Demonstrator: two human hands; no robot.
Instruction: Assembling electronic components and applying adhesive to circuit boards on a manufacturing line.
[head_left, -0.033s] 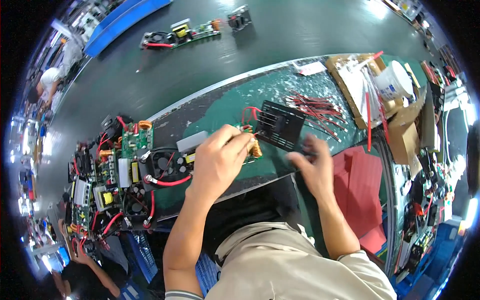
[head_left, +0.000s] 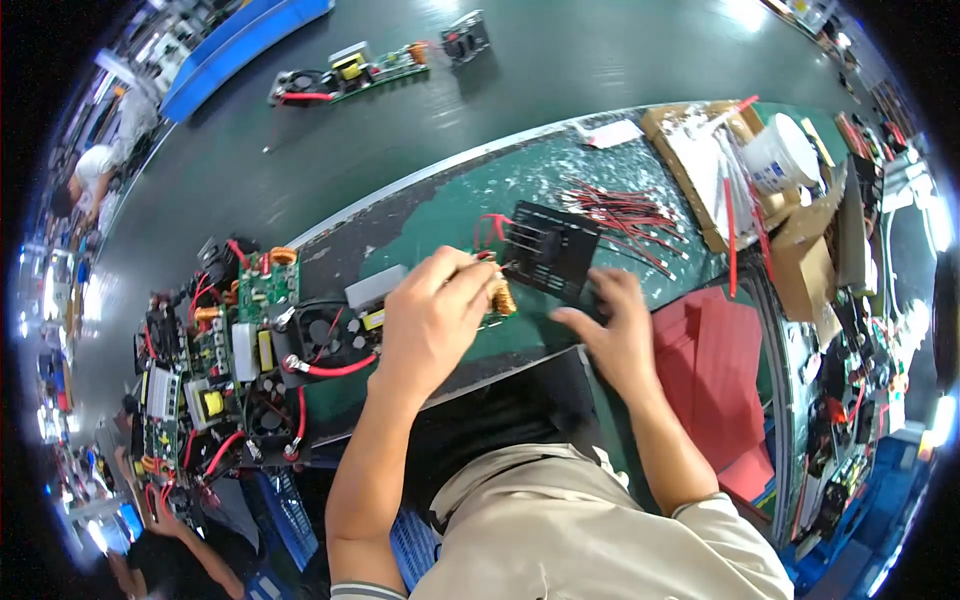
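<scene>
My left hand (head_left: pixel 430 310) is closed in a pinch at the edge of a green circuit board with a copper coil (head_left: pixel 503 298). Its fingertips hide whatever they grip. A black slotted panel (head_left: pixel 575 245) stands tilted just beyond the board, and a looped red wire (head_left: pixel 490 228) shows beside it. Close to the panel's lower right corner is my right hand (head_left: pixel 622 325), its thumb and fingers apart, with nothing seen in it. Left of the left hand, a black fan (head_left: pixel 325 328) and a thick red cable (head_left: pixel 345 369) belong to another board assembly.
Many board assemblies (head_left: pixel 205 365) crowd the left side. Loose red-and-black wires (head_left: pixel 630 215) lie beyond the panel. Red sheets (head_left: pixel 710 370), a cardboard box (head_left: pixel 655 125) and a white tub (head_left: pixel 782 155) are on the right. One assembly (head_left: pixel 355 72) lies on the far dark-green surface.
The whole view has shifted slightly. My right hand's fingers look more spread and sit a little lower beside the panel. The left hand keeps its pinch at the board.
</scene>
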